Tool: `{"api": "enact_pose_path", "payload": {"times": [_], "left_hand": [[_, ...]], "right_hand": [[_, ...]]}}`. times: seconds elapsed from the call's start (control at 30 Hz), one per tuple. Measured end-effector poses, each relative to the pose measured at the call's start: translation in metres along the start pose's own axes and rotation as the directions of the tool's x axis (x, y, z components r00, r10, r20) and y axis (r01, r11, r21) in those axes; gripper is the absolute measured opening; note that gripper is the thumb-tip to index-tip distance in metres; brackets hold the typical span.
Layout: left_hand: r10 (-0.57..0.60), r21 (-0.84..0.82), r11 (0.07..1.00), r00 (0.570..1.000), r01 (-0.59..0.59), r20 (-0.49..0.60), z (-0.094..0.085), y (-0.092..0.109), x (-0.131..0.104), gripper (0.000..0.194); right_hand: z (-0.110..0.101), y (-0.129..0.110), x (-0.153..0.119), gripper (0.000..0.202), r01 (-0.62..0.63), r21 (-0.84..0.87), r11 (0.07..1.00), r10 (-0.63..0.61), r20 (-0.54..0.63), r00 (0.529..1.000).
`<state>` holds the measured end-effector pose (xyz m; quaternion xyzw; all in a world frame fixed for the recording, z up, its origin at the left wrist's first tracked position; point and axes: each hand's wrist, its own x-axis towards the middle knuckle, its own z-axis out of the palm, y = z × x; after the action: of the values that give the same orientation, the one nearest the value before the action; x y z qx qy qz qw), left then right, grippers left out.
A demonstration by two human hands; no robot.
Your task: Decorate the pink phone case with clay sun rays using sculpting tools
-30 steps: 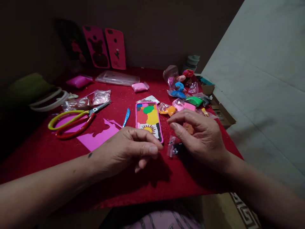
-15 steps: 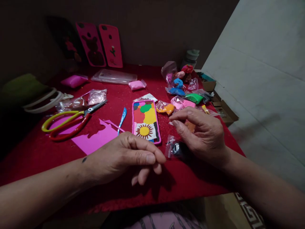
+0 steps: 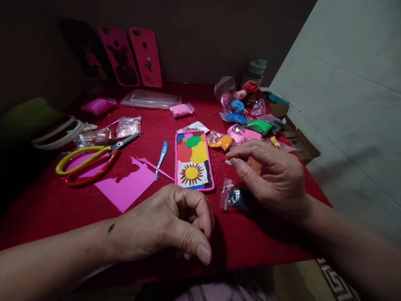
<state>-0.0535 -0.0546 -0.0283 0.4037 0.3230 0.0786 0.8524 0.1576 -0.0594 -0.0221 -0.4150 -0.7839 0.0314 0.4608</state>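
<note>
My left hand (image 3: 169, 225) hovers over the near part of the red cloth, fingers loosely curled and thumb held apart, with nothing seen in it. Just beyond it lies a phone case (image 3: 198, 154) with a pink rim, filled with coloured clay patches and a yellow sun on white. To the right, my right hand (image 3: 272, 177) is half curled, its thumb and index tips close but apart; no held thing shows. Beside that hand lies a small bag of black clay (image 3: 234, 196), partly covered by it. An orange clay bag (image 3: 223, 142) sits by the case's upper right.
Scissors (image 3: 94, 163), a cut pink sheet (image 3: 128, 188) and a blue clay knife (image 3: 161, 159) lie left of the case. Several clay bags (image 3: 260, 126) are heaped at right. Decorated cases (image 3: 147, 58) lean at the back; clear cases (image 3: 150, 99) lie before them.
My left hand has turned, its fingers curling in and its thumb moving down and away from them. My right hand keeps its pose; the view has shifted slightly.
</note>
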Motion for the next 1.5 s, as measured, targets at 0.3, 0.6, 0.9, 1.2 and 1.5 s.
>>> {"api": "enact_pose_path", "payload": {"times": [0.3,0.6,0.9,1.2,1.5], "left_hand": [[-0.066,0.03,0.998,0.994,0.063,0.085,-0.007,0.001,-0.002,0.011],[-0.046,-0.037,0.998,0.999,0.046,0.005,0.002,0.005,0.002,0.02],[-0.091,0.028,0.996,0.994,0.089,0.061,-0.004,0.0,0.0,0.009],[-0.07,0.011,0.997,0.997,0.071,-0.036,0.001,0.006,0.002,0.019],[-0.172,0.011,0.985,0.985,0.172,-0.013,-0.003,0.004,0.001,0.012]], "right_hand": [[0.001,-0.001,0.0,0.012,-0.013,0.013,1.0,0.013,0.029,1.0],[0.001,-0.003,-0.002,0.014,-0.03,0.039,0.999,0.028,0.051,0.998],[0.001,-0.006,-0.002,0.012,-0.028,0.067,0.997,0.024,0.057,0.998],[0.001,-0.008,-0.005,0.017,0.007,0.124,0.992,-0.018,0.091,0.996],[-0.006,-0.028,0.002,0.029,-0.102,0.464,0.88,-0.145,0.465,0.873]]}}
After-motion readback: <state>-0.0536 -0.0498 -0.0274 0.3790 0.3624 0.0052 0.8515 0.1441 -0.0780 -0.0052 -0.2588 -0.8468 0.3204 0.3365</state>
